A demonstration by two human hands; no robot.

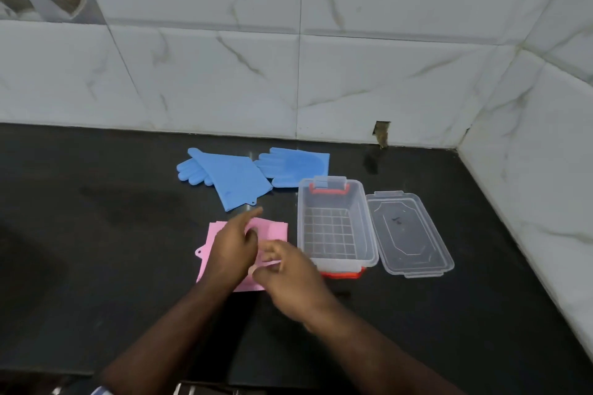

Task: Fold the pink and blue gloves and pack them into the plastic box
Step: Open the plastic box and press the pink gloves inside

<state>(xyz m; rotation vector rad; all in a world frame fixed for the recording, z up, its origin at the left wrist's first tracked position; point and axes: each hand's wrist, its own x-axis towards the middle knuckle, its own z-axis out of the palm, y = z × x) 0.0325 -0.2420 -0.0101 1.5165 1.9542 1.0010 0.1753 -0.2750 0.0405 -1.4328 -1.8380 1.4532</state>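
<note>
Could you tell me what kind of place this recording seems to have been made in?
Probably a home kitchen: a dark stone countertop runs into a corner of white marble-look wall tiles, and silicone scrubbing gloves, blue gloves and a pink glove, lie beside a clear plastic box.

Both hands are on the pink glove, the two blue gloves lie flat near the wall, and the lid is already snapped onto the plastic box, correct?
Not quite: the lid lies on the counter right of the open, empty plastic box, as the head view shows. Both hands, left hand and right hand, are on the pink glove; the blue gloves lie flat.
</note>
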